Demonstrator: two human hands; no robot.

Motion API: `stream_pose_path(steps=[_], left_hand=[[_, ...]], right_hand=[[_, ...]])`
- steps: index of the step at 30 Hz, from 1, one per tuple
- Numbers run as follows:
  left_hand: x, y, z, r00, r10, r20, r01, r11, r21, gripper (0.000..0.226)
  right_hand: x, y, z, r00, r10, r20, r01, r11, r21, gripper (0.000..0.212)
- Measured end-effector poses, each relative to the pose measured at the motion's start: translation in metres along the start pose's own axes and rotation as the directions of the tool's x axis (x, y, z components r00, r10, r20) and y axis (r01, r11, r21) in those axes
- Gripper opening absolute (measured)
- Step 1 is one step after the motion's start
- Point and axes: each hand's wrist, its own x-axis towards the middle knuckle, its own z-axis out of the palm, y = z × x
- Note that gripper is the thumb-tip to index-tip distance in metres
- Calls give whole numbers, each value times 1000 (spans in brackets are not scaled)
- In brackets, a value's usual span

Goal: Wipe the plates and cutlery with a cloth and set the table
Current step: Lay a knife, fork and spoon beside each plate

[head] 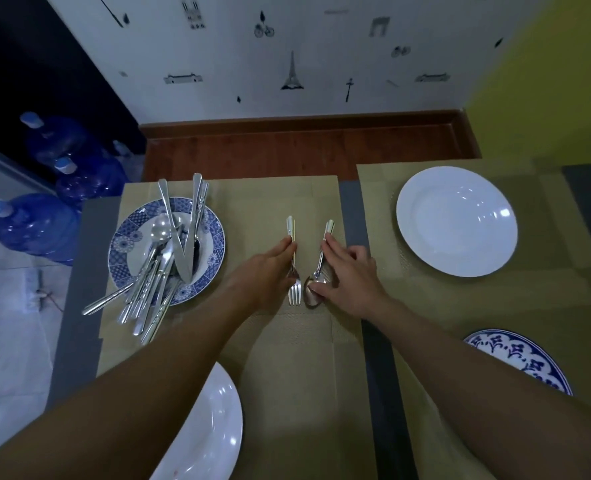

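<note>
A fork (291, 230) and a spoon (329, 227) lie side by side on the middle tan placemat (252, 202), handles pointing away from me. My left hand (269, 271) rests along the fork's handle with its fingers stretched out. My right hand (352, 275) touches the spoon, index finger on the handle and thumb on the bowl. A blue-patterned plate (124, 244) to the left holds a pile of cutlery (169, 265), several pieces sticking out over its rim. No cloth is in view.
A white plate (456, 221) sits on the right placemat, and another white plate (211, 427) lies near me under my left forearm. A second blue-patterned plate (519, 358) shows beside my right arm. Blue water bottles (34, 226) stand on the floor at the left.
</note>
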Motion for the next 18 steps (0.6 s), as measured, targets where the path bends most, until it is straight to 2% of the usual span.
stream_pose_path(steps=[5,9,18], left_hand=[[8,7,4,1000,26,9,-26,1000,-7,77],[11,17,9,1000,24,-3,-24,1000,7,79],[15,18,18,999,20,-34,-18,999,45,78]], right_hand=[[3,21,-12,996,-34,77,37,998,-43,91],[3,33,-18,987,-67,144,69,998,-10,92],[7,37,-17,978,-116,171,129,989,-70,88]])
